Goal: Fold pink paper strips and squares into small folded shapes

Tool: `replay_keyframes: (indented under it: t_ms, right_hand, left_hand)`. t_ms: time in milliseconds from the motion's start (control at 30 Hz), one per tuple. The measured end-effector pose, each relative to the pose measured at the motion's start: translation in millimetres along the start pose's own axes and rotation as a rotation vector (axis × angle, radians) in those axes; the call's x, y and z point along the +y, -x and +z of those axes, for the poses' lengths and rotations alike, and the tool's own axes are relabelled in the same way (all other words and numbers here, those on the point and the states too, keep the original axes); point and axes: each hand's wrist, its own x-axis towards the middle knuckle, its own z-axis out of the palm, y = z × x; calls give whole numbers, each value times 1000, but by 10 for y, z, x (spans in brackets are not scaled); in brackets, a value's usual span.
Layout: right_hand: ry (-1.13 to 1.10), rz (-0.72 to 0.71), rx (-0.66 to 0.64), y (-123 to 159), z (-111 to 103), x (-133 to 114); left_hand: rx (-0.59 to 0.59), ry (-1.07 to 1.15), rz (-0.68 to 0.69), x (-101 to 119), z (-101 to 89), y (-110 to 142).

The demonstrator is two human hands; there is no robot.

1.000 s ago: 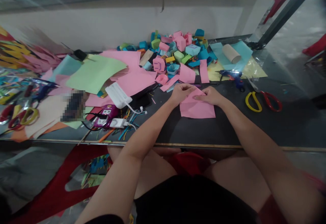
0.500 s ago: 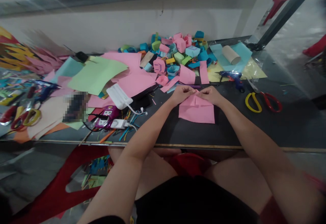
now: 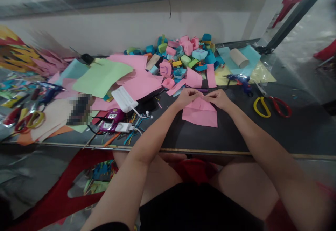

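A sheet of pink paper [image 3: 200,117] lies on the dark tabletop in front of me, its far end folded and tapering toward my fingers. My left hand [image 3: 188,99] pinches the far left part of the fold. From the other side my right hand [image 3: 215,99] pinches the same far end, its fingertips close to the left ones. The near edge of the paper hangs free of both hands. Just beyond my hands lie a pink strip [image 3: 211,76] and a larger pink piece [image 3: 194,78].
Scissors [image 3: 271,105] and a blue glue gun [image 3: 240,81] lie to the right, near a cardboard tube [image 3: 238,58]. Folded paper pieces [image 3: 187,48] heap against the wall. On the left are green paper [image 3: 103,75], a white device [image 3: 124,99] and a purple power strip [image 3: 113,116].
The near part of the pink paper has shifted slightly left and turned a little. Both hands keep their pinch at its far end. The camera view has moved slightly.
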Motion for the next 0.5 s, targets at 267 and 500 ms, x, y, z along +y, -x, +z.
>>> replay_keyframes:
  t_ms: [267,500]
  right_hand:
    - [45,-47,47,-14,4,32]
    - [-2,-66,76,4,40,6]
  left_hand:
    - [46,-64,42,-7,44,16]
    - [19,-54,68,-47,25,-11]
